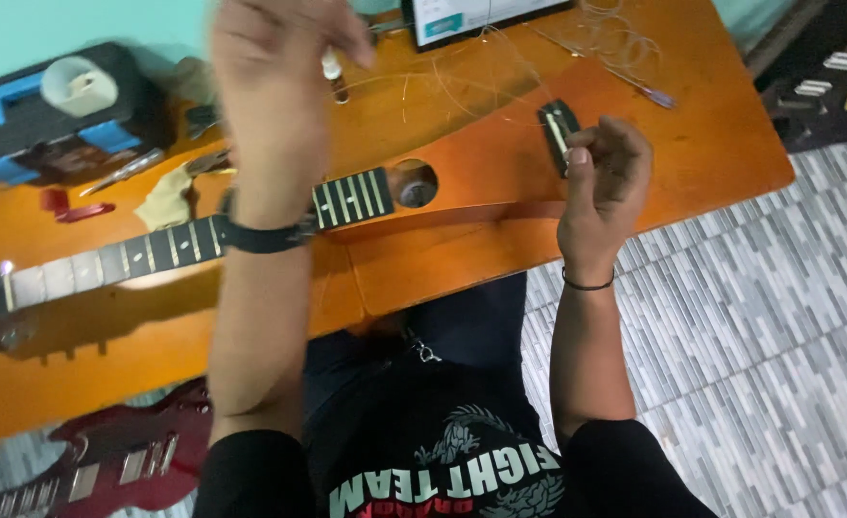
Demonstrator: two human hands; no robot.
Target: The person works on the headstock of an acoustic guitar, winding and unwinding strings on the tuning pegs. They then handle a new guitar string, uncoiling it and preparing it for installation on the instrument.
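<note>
An orange table (711,144) stands on a grey tiled floor (759,317), with an acoustic guitar (462,173) lying flat across it. The left hand (279,58) is raised far over the neck (155,245), blurred, fingers pinched on a small white peg (331,65). The right hand (604,177) curls at the bridge (558,129), fingertips pinched narrow, seemingly on a string (462,82). A red guitar (107,460) lies near left.

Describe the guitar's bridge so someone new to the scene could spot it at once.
Start at the orange acoustic guitar lying flat across the orange table. Follow its body away from the round sound hole toward the right hand. The bridge is the small dark bar with a pale strip down its middle, right at that hand's fingertips; nothing else on the guitar top is dark.
</note>
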